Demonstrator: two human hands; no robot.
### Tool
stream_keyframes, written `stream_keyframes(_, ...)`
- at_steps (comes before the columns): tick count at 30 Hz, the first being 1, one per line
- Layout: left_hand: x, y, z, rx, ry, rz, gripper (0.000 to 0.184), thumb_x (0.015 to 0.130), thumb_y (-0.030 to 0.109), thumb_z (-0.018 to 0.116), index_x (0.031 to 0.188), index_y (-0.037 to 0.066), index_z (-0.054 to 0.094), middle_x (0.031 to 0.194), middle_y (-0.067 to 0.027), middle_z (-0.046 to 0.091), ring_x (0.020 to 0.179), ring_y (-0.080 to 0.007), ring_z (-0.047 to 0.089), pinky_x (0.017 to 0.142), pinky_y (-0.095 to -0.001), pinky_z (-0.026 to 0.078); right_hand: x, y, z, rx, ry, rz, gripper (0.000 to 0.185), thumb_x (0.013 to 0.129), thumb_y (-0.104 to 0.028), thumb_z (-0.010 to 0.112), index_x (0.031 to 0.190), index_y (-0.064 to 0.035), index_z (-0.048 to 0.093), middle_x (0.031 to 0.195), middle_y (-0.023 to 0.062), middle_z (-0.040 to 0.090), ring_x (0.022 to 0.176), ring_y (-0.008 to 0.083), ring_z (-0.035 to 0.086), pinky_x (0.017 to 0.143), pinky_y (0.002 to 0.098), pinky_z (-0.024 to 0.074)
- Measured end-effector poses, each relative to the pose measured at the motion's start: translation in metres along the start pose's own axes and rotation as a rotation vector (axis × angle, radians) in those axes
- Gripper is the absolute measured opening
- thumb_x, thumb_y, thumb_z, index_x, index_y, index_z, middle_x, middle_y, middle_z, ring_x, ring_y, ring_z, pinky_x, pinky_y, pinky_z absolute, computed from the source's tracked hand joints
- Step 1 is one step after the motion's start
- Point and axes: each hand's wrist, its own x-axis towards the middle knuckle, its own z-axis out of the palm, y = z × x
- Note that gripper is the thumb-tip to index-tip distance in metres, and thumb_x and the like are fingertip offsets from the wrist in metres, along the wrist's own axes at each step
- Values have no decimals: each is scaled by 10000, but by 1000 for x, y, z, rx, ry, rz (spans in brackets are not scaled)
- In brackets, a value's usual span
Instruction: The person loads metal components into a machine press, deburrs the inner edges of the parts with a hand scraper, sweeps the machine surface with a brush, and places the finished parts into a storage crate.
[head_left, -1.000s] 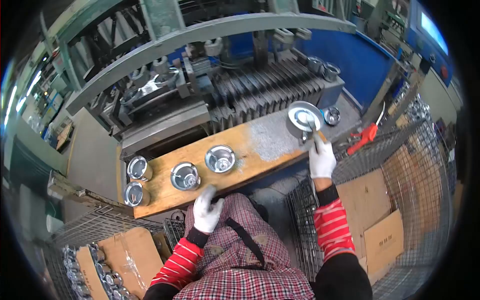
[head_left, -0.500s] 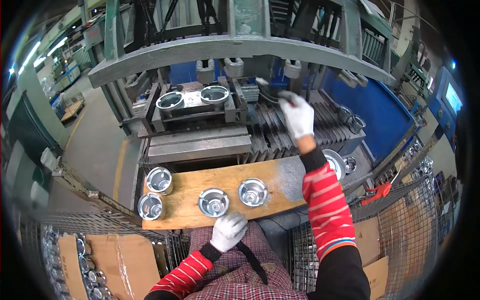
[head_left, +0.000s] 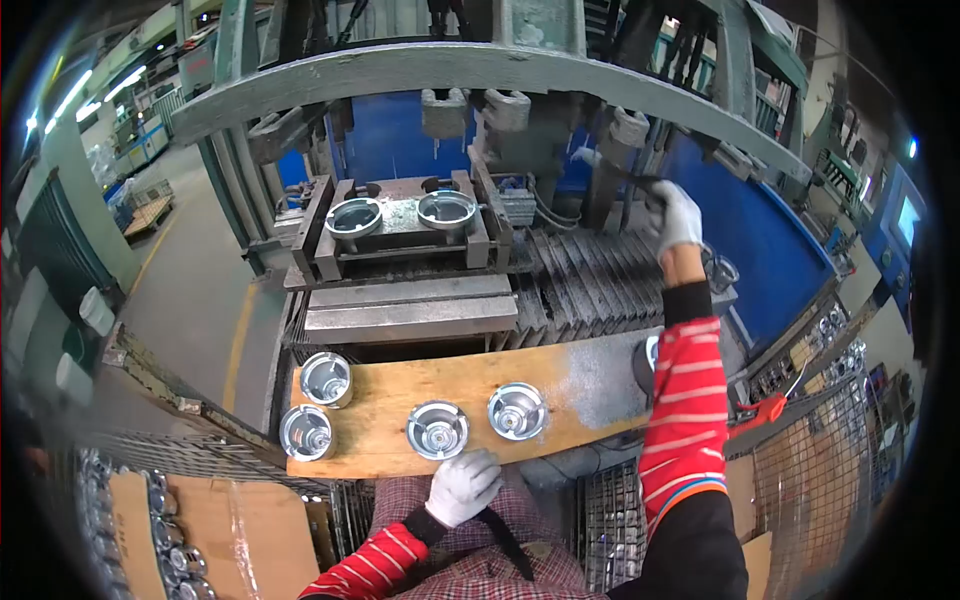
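My right hand [head_left: 677, 217], in a white glove, is raised in front of the machine. Its fingers are closed around a dark, brush-like tool [head_left: 640, 180] that points left with a pale, blurred end. My left hand [head_left: 465, 488], also gloved, rests with curled fingers at the front edge of a wooden board [head_left: 385, 400]; I see nothing in it. Just beyond it stands a metal cup-shaped casting [head_left: 437, 430], with a second casting [head_left: 517, 411] to its right. Two round castings, a left one [head_left: 354, 217] and a right one [head_left: 446, 210], sit in the machine's fixture.
Two more castings [head_left: 326, 379] stand at the board's left end. Metal shavings [head_left: 600, 375] cover its right part. A grey crossbeam [head_left: 480, 72] spans overhead. Ribbed covers [head_left: 590, 275] lie right of the fixture. A red-handled tool [head_left: 770, 408] hangs by the right wire basket.
My right hand has moved right and slightly up with the brush-like tool. The view has shifted a little. My left hand stays by the board's edge.
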Motion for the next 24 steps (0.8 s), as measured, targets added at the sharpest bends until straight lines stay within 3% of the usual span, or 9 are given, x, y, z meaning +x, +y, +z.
stream_keyframes(1, 4, 2, 3, 0, 2, -5, 272, 737, 177, 806, 970, 89, 697, 1063, -55, 694, 1039, -263, 675, 849, -396, 556, 6, 3, -3, -48, -11, -164, 196, 878, -223, 658, 977, -93, 766, 800, 72, 703, 648, 176, 635, 584, 309, 484)
stream_keyframes(4, 8, 5, 6, -1, 79, 14, 260, 727, 158, 814, 947, 86, 696, 1054, -66, 693, 1024, -264, 682, 836, -393, 557, 9, -1, 13, -1024, 254, -753, 241, 888, -245, 611, 1003, -114, 776, 1020, 202, 745, 908, 342, 742, 822, 437, 578)
stream_keyframes(5, 7, 5, 6, 11, 94, 25, 254, 725, 155, 815, 938, 85, 696, 1051, -69, 693, 1017, -266, 685, 833, -395, 558, 4, -6, 24, -1343, 174, -823, 197, 898, -179, 628, 930, -36, 759, 874, 241, 719, 796, 378, 737, 672, 472, 575)
stream_keyframes(7, 4, 0, 3, 27, 33, 37, 307, 709, 187, 856, 959, 99, 702, 1059, -64, 701, 1034, -278, 694, 838, -408, 564, 19, 12, 16, -1698, 143, -884, 169, 874, -172, 633, 921, -59, 749, 880, 212, 729, 822, 356, 742, 699, 473, 585)
stream_keyframes(11, 0, 1, 5, -4, 30, 26, 296, 705, 198, 866, 932, 105, 701, 1084, -78, 711, 1054, -288, 696, 830, -409, 568, -67, -5, 16, -1549, 188, -914, 131, 841, -165, 631, 826, -81, 730, 843, 144, 684, 762, 353, 732, 665, 486, 588)
stream_keyframes(15, 2, 7, 5, -3, 40, 38, 296, 701, 198, 864, 928, 105, 699, 1078, -89, 709, 1029, -299, 700, 820, -416, 574, -38, -25, -9, -1187, 458, -523, 282, 917, -286, 582, 1061, -117, 754, 952, 205, 734, 897, 420, 715, 795, 504, 573)
stream_keyframes(19, 4, 3, -4, -7, -36, 79, 302, 705, 201, 858, 937, 101, 692, 1080, -97, 708, 1026, -307, 699, 814, -425, 577, -17, 1, -10, -708, 390, -479, 335, 900, -332, 626, 1112, -112, 762, 1048, 215, 738, 998, 418, 702, 875, 440, 551)
stream_keyframes(21, 1, 4, -2, -12, 4, 86, 317, 711, 206, 855, 957, 106, 683, 1082, -97, 704, 1024, -306, 699, 815, -432, 576, -54, 13, -2, -605, 265, -631, 272, 901, -286, 672, 1084, -116, 781, 1031, 204, 747, 980, 356, 728, 889, 398, 550)
stream_keyframes(24, 2, 7, 1, -15, 37, 55, 313, 714, 207, 852, 956, 111, 680, 1087, -91, 700, 1025, -305, 697, 822, -443, 569, -113, 18, -1, -458, 164, -501, 231, 903, -155, 718, 1089, -30, 774, 943, 97, 771, 884, 133, 684, 844, 278, 520)
